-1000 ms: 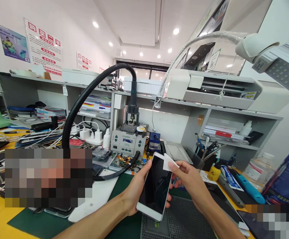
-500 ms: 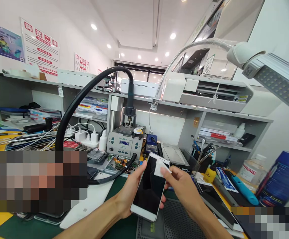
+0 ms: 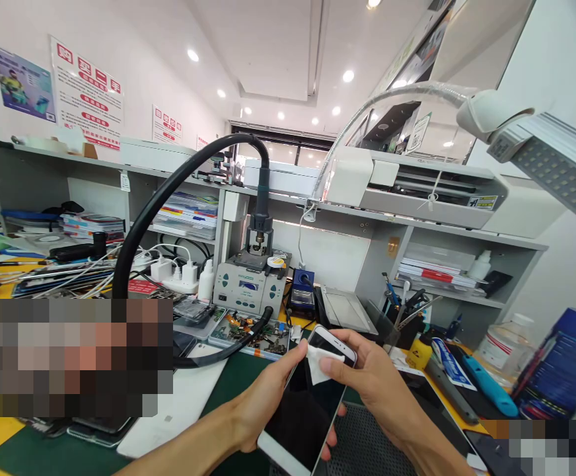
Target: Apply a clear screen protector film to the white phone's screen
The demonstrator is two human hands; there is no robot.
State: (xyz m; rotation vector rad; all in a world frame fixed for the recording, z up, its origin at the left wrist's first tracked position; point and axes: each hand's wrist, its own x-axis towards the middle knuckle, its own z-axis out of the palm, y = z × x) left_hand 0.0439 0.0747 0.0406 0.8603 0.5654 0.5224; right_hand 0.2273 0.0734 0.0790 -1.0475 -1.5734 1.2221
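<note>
A smartphone (image 3: 302,411) with a white frame and dark screen is held tilted in front of me. My left hand (image 3: 268,390) is closed around its left side, with fingertips showing at the right edge. A small white wipe (image 3: 322,362) lies against the upper part of the screen. My right hand (image 3: 367,370) presses the wipe there with the thumb, its fingers reaching behind the phone's upper right edge. Under the phone, a dark textured mat (image 3: 367,433) covers part of the green work surface.
Behind the phone stands a hot air station (image 3: 248,285) with a thick black hose (image 3: 137,231) arching left. A parts tray (image 3: 248,332) sits before it. On the right are a yellow bottle (image 3: 419,352), a clear bottle (image 3: 503,347) and a blue tool (image 3: 491,385). A lamp (image 3: 555,158) hangs overhead.
The phone has moved slightly lower and to the right in view. The right thumb and wipe lie flatter across the screen, and the right fingers now reach around the phone's top right edge.
</note>
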